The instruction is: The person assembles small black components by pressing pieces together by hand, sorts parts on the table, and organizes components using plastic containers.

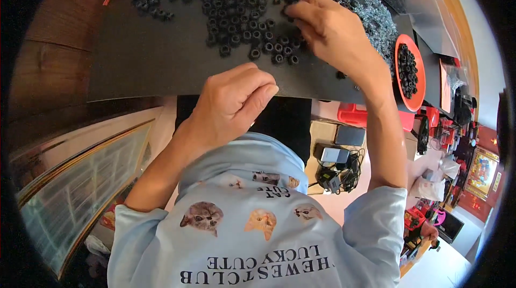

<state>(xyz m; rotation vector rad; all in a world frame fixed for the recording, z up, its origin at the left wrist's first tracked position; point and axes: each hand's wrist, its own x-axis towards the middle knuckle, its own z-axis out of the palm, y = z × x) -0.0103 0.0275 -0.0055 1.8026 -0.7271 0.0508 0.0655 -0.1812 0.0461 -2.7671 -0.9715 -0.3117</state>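
While the left hand (236, 97) is curled closed at the table's near edge, contents hidden, the right hand (328, 27) bends its fingers over the black beads (231, 24); can't tell if it grips one. Hands: 2. Beads on table (156, 67): dozens, overlapping, no exact count. Clear bits (371, 14): 1 heap, right of the right hand. Plate (414, 104): 1, red, more beads in it, far right. Bare room: table's left side, plus a strip along the near edge.
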